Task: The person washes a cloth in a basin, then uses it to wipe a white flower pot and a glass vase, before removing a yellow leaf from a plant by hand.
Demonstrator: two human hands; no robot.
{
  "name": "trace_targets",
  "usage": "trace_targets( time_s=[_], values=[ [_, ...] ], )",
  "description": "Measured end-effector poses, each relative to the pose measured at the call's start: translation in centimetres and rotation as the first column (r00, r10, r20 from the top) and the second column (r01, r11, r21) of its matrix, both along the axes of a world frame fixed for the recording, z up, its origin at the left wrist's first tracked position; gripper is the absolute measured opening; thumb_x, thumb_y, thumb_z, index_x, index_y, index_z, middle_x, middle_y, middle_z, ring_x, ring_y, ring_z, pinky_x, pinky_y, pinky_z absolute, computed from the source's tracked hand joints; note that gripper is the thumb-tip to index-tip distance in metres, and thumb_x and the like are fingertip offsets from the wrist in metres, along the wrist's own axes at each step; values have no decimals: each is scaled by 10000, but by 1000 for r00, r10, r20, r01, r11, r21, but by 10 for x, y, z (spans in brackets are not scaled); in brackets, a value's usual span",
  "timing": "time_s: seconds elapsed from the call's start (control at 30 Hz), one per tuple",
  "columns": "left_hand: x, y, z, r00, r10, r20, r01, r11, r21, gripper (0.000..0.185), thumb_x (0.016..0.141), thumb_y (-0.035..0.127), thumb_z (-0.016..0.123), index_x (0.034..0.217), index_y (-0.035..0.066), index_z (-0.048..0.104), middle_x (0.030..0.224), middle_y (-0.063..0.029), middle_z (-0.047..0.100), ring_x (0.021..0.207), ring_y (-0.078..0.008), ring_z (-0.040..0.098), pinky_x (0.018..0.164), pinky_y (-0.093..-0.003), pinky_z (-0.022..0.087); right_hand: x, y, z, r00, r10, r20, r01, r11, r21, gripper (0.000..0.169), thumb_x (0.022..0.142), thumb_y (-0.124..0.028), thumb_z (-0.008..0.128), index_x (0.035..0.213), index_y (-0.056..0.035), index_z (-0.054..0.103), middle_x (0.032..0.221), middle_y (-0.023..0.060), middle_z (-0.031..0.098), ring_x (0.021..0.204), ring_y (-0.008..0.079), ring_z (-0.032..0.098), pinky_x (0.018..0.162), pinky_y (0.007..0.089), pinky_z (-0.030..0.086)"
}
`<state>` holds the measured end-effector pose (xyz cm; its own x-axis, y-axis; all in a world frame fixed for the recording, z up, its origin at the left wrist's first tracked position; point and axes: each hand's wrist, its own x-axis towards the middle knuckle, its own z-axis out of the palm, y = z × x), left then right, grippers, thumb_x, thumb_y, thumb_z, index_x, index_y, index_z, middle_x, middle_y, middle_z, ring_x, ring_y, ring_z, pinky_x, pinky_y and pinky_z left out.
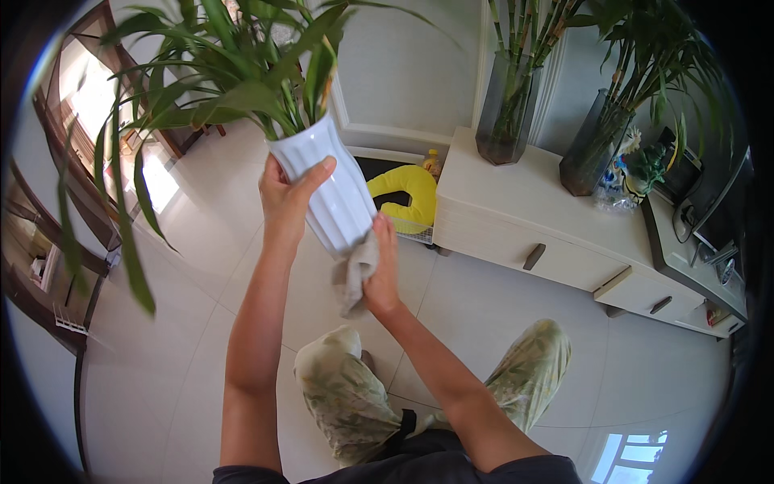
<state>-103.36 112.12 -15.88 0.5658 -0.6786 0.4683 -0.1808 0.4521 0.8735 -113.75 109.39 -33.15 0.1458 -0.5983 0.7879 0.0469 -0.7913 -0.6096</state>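
A white fluted vase (335, 181) with long-leaved green plants (260, 78) in it is held up, tilted, above the floor. My left hand (290, 193) grips it around its upper part, with the thumb across the front. Near the vase's base is my right hand (382, 266), shut on a greyish-beige cloth (357, 275). The cloth lies against the lower end of the vase, partly hidden by my fingers and a little blurred.
To the right stands a pale TV cabinet (532, 199) bearing two grey glass vases (508, 109) of bamboo stalks, a small figurine (644, 172) and a dark-screened television (722, 199). A yellow neck pillow (417, 193) and a bottle (432, 163) sit in a low wheeled rack (417, 235) beside it.
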Motion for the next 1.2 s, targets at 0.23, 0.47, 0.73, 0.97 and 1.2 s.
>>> trace_targets(
  time_s=[0.23, 0.47, 0.73, 0.97, 1.2],
  values=[
    [0, 2, 20, 999, 3, 40, -3, 1000, 3, 571, 708, 174, 758, 1185, 12, 487, 1061, -104, 597, 936, -171, 600, 838, -307, 480, -74, -31, -67, 975, 105, 196, -222, 420, 880, 339, 916, -174, 420, 1227, -67, 504, 1088, 154, 608, 957, 256, 596, 897, 372, 453],
    [-6, 6, 20, 998, 17, 56, -19, 999, 40, 627, 704, 187, 761, 1224, 23, 451, 1082, -105, 584, 963, -177, 596, 851, -319, 479, -134, -13, 20, 910, 200, 363, -406, 256, 877, 553, 900, -577, 409, 1237, -145, 485, 996, 63, 624, 841, 212, 627, 784, 367, 514],
    [-23, 5, 24, 998, 18, 55, -20, 999, 45, 640, 726, 190, 742, 1252, 30, 413, 1097, -97, 570, 951, -172, 593, 841, -322, 482, -83, -8, 101, 936, -45, 349, -273, 534, 801, 267, 870, -179, 605, 1072, -21, 533, 931, 50, 600, 724, 112, 572, 577, 248, 449],
    [-35, 2, 29, 998, -46, -47, 49, 997, 55, 501, 746, 165, 730, 1159, 29, 482, 1019, -72, 597, 888, -153, 598, 782, -305, 488, -35, 9, 114, 970, 12, 241, 13, 995, -101, 398, 545, 94, 573, 911, -53, 622, 937, 122, 528, 848, 287, 519, 715, 324, 442],
    [-36, 9, 39, 994, 97, 48, -101, 992, 76, 582, 693, 202, 771, 1171, 33, 486, 1038, -88, 596, 930, -166, 599, 805, -300, 487, -59, 27, 24, 985, 99, 143, -124, 977, 175, 312, 610, 68, 628, 901, -44, 637, 933, 106, 581, 844, 250, 567, 734, 306, 463]
  ],
)
